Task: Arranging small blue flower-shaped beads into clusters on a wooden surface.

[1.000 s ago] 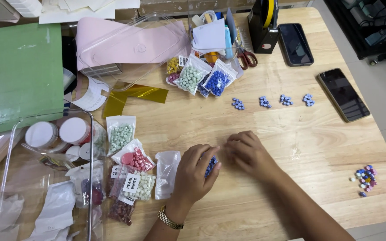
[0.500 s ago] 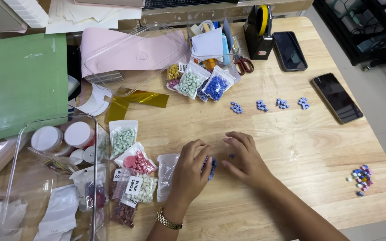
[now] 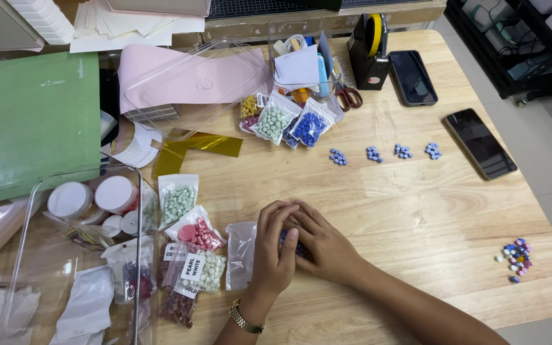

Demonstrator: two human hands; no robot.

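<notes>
My left hand (image 3: 271,250), with a gold watch on its wrist, and my right hand (image 3: 325,248) are pressed together on the wooden table (image 3: 391,217). They are cupped around a few blue beads (image 3: 283,237) that show between the fingers. An empty clear bag (image 3: 241,252) lies just left of my left hand. Small bags of pale green (image 3: 177,201), red (image 3: 198,234) and white beads (image 3: 204,269) lie further left. Several small clusters of blue beads (image 3: 373,154) stand in a row beyond my hands.
A pile of mixed beads (image 3: 517,255) sits near the right edge. Two dark phones (image 3: 478,142) (image 3: 413,76), a tape dispenser (image 3: 368,51), scissors (image 3: 351,97) and more bead bags (image 3: 275,121) lie at the back. A clear box (image 3: 78,255), green sheet (image 3: 27,121) and gold foil (image 3: 193,148) fill the left.
My two hands have closed together around the blue beads; a second ago they were slightly apart. The camera view has shifted a little.
</notes>
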